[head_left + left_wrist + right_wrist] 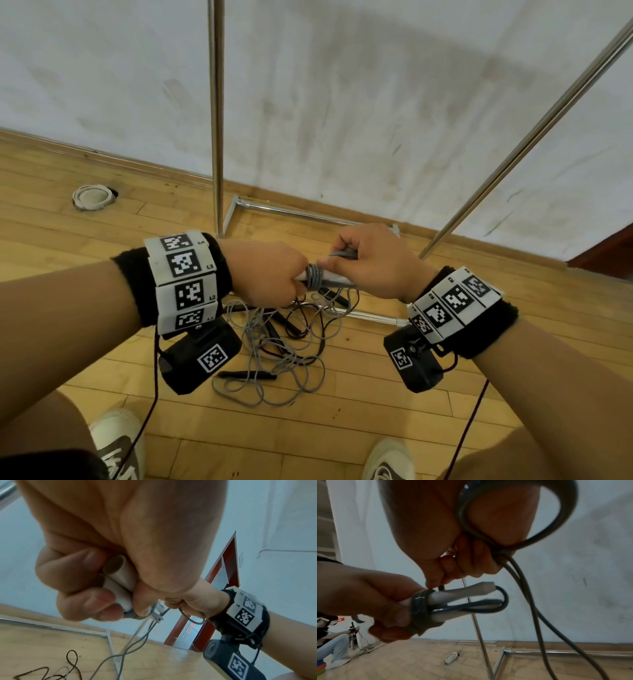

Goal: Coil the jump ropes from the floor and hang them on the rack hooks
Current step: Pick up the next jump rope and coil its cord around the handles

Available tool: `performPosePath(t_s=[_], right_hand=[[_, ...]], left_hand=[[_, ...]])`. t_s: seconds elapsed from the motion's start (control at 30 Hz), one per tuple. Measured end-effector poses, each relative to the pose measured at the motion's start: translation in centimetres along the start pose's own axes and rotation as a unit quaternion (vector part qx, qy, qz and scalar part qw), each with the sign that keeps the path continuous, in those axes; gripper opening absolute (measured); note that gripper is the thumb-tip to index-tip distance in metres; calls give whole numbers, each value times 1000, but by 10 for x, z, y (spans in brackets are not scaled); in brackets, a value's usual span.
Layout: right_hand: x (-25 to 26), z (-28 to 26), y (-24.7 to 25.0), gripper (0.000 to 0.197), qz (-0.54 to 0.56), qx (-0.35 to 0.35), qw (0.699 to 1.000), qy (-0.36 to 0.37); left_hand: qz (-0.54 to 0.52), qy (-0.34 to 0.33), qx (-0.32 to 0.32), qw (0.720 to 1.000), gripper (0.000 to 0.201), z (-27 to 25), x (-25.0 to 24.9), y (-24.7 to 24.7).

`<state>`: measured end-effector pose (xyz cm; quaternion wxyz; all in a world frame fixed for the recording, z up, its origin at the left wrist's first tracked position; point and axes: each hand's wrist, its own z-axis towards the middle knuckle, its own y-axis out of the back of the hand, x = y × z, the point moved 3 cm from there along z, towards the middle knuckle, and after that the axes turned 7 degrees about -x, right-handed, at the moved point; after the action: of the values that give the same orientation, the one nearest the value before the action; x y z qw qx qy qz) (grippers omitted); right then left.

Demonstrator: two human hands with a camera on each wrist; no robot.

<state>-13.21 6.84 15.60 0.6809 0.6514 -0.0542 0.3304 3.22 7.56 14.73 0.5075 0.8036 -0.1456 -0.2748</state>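
Note:
My left hand (274, 277) grips the two white handles (118, 580) of a grey jump rope, held side by side at waist height. Several turns of grey cord (315, 277) are wound tightly round the handles (462, 597) just past my left fist (373, 601). My right hand (370, 260) is right beside it and pinches a loop of the same grey cord (513, 547), which trails down to the floor. More ropes (284, 346), grey and dark, lie tangled on the wooden floor below my hands, with black handles (246, 375) among them.
A chrome rack stands against the white wall: an upright pole (216, 120), a slanted pole (534, 137) and base bars (291, 209) on the floor. A round white floor fitting (91, 197) lies left. My shoes (116, 438) are near the tangle. Another person sits far left (332, 649).

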Motion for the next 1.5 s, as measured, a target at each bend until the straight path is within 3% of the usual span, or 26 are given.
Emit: performPosePath(t_s=[0.2,0.27,0.4,0.53,0.7,0.9,1.0,1.13,1.23,1.37,1.5], right_hand=[[7,-1,-2,8,151,-23,983,-100],[8,-3,-5,14,230,-20,965,-123],[10,-10,-9,16,278,-42,955,-89],[6,-17,-9,22,302,-66,949,-62],[-3,-23,-8,25,345,-29,938,-36],[-19,-29,-6,13,356,-29,932,-65],[-23,-30,-3,20,292,-34,955,-37],[-21,-33,-7,15,220,11,975,6],[-26,-35,-10,26,205,48,978,-13],[-31,-38,-6,23,165,95,980,-58],[-29,-37,-2,14,36,124,990,62]], left_hand=[[-50,50,-115,991,20,9,16,12],[-78,53,-157,983,20,10,20,18],[-168,22,-233,958,22,4,17,30],[-221,12,-246,944,21,-3,16,38],[-299,-14,-212,930,18,-12,12,40],[-330,-69,-162,927,17,-21,2,38],[-321,-74,-130,935,13,-25,-1,35],[-297,-83,-89,947,10,-28,-2,31],[-285,-98,-51,952,12,-31,-6,27],[-267,-107,2,958,17,-32,-11,21],[-234,-101,39,966,14,-31,-12,13]])
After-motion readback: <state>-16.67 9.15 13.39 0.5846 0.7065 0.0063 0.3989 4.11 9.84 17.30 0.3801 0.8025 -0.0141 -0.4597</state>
